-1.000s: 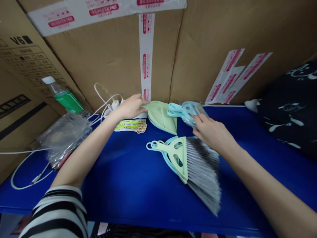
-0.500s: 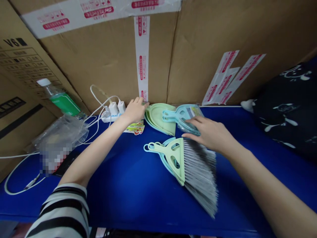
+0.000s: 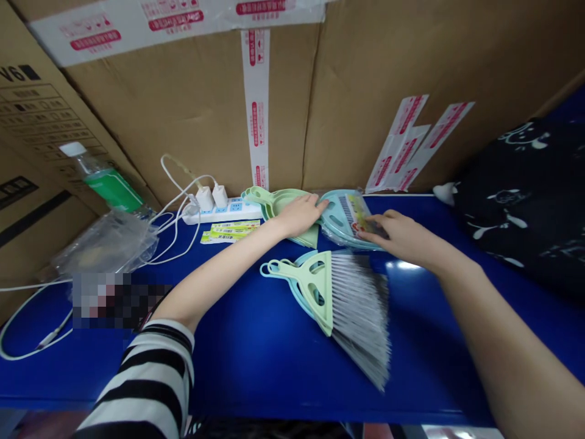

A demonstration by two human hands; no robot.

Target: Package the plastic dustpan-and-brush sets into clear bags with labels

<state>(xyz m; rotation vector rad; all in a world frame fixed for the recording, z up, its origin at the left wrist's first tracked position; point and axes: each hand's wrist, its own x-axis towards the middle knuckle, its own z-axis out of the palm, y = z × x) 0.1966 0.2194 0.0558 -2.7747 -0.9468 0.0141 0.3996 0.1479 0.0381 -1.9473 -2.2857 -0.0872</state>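
Observation:
My left hand reaches across the light green dustpans, its closed fingers at the handle end of a clear-wrapped blue dustpan and brush set. At the set's other end, my right hand pinches the brush side between thumb and fingers, beside a colourful label. The blue handles are hidden under my left hand. In front lie hand brushes, green over blue, stacked with their grey bristles pointing right.
A white power strip with chargers and cables stands behind yellow-green packets. At left are a green-labelled bottle and a clear plastic bag. Cardboard boxes wall the back; a black patterned bag sits right.
My left hand has moved right, from the green dustpans' handles to the handle end of the wrapped blue set. The set has shifted slightly right and my right hand now grips its end.

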